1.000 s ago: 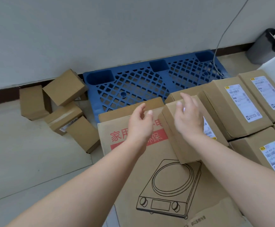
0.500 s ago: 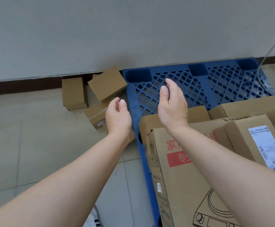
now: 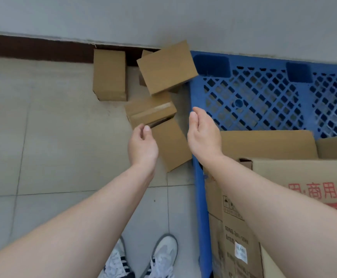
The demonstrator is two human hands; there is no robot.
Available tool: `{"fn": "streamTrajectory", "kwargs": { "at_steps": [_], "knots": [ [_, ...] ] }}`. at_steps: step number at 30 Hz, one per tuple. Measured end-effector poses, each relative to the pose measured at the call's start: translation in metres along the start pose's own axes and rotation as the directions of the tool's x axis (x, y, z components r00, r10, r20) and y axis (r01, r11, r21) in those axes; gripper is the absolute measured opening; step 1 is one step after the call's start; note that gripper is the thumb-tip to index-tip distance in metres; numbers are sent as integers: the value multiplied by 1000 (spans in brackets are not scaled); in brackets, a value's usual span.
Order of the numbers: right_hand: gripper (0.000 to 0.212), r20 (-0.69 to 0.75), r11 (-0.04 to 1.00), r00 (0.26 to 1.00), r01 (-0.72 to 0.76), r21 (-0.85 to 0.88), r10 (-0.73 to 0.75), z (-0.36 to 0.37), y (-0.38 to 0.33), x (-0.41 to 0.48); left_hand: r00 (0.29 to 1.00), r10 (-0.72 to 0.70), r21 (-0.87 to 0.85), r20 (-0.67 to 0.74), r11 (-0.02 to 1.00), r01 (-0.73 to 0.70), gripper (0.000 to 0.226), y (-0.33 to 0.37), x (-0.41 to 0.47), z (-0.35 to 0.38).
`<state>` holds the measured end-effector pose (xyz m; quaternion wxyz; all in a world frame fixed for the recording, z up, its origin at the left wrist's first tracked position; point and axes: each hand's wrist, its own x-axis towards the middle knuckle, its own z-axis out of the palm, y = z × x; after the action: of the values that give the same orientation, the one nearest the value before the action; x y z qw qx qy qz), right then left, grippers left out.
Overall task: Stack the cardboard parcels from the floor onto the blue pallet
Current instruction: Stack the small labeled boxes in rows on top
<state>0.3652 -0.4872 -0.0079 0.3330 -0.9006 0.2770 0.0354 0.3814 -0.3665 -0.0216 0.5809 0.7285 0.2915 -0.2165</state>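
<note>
Left grip (image 3: 142, 143) and right grip (image 3: 202, 133) both released, fingers loosely curved, holding nothing, poised either side of the nearest parcel (image 3: 171, 147) on the floor (image 3: 63, 137) at frame centre, just beside the blue pallet (image 3: 200, 207). Judged light, stiff, smooth-faced board: press palms on its opposite side faces, since plain cardboard may slip.
</note>
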Motion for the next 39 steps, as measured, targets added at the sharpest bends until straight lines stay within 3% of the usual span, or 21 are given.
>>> {"fn": "streamTrajectory", "kwargs": {
  "at_steps": [14, 23, 32, 39],
  "knots": [
    [39, 145, 979, 987, -34, -203, 65, 137, 131, 71, 999, -23, 67, 34, 998, 21, 30, -142, 112, 72],
    [50, 175, 972, 979, -60, -228, 101, 189, 175, 97, 984, -43, 74, 170, 997, 31, 47, -193, 156, 102],
    [47, 105, 985, 995, 15, -171, 3, 177, 147, 57, 985, 150, 131, 82, 978, -160, 47, -180, 134, 61],
    [44, 16, 991, 999, 34, -129, -32, 116, 90, 15, 988, 151, 145, -11, 978, -148, 47, -119, 69, 22]
  ]
}}
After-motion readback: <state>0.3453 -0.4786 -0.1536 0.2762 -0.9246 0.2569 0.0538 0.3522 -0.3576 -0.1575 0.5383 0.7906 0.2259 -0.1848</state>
